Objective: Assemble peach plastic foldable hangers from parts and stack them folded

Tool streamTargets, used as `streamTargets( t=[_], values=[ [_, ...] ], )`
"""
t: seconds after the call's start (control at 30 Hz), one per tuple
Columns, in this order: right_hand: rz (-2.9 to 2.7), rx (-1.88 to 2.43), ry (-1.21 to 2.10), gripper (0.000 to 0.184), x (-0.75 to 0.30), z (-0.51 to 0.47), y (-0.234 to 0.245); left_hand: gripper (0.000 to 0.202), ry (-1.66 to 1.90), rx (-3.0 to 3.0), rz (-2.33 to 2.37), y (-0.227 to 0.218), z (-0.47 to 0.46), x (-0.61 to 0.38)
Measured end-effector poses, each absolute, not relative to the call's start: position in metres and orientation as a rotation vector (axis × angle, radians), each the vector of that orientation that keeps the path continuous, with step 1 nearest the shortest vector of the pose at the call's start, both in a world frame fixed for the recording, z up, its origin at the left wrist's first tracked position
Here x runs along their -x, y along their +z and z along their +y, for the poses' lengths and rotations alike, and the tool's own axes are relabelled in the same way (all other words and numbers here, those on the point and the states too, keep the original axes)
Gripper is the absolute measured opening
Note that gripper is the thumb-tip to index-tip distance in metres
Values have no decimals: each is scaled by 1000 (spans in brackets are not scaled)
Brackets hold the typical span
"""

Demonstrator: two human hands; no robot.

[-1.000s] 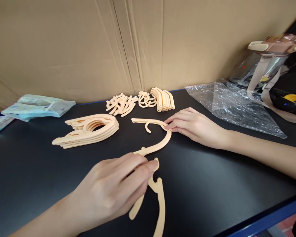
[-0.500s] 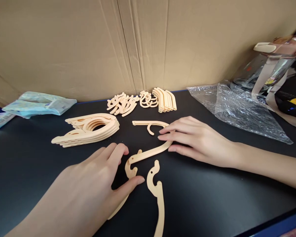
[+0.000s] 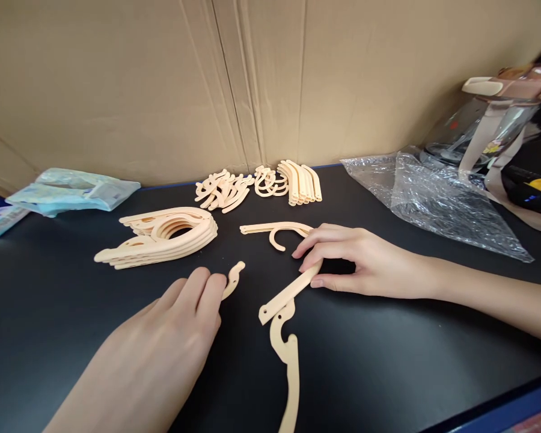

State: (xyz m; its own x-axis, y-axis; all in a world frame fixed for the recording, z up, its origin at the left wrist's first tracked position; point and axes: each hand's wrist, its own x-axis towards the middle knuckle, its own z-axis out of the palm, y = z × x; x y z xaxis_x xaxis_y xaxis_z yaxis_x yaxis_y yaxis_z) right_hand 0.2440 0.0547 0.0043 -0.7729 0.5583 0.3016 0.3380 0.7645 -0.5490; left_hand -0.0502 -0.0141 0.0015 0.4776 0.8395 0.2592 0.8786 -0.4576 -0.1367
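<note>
My left hand (image 3: 180, 331) is closed around a small beige hanger arm (image 3: 235, 278); its notched tip pokes out past the fingers and the rest is hidden. In my right hand (image 3: 351, 258) is a beige hanger frame (image 3: 288, 293), gripped at its bend by thumb and fingers. The frame's small hook (image 3: 277, 240) curls below its far bar. Its near bar slants toward me, its end just over another loose hanger arm (image 3: 291, 367) lying on the black table; whether they touch I cannot tell.
Folded hangers (image 3: 162, 237) are stacked at the left. Behind lie piles of small arms (image 3: 225, 189), hooks (image 3: 270, 181) and bent bars (image 3: 303, 183). A blue-white packet (image 3: 76, 189) is at far left. Clear plastic film (image 3: 451, 204) and a strapped bottle (image 3: 491, 120) stand right, cardboard (image 3: 139, 90) behind.
My left hand has closed on the hanger arm and pulled it away from the frame's near bar. That bar has swung right, over the loose arm.
</note>
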Motion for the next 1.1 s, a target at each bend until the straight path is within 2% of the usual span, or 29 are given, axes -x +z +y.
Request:
streamTargets(
  t=[0.1, 0.27, 0.37, 0.47, 0.73, 1.1],
  values=[
    [-2490, 674, 709, 13, -245, 57, 4, 43, -140, 2439, -1174, 8, -3, 44],
    [-2466, 672, 761, 14, -245, 59, 3, 29, -282, 2641, -1428, 15, 9, 38],
    [-2465, 677, 762, 13, -245, 60, 2, 36, -401, 2723, -1570, 14, 9, 41],
    [-2461, 687, 748, 12, -244, 60, 1, 40, -468, 2756, -1510, 11, 7, 44],
    [-2463, 663, 698, 10, -242, 58, 1, 29, -524, 2895, -1420, 8, 4, 40],
    [-2508, 605, 609, 12, -242, 56, 0, 38, -449, 2807, -1227, 8, 0, 38]
  ],
)
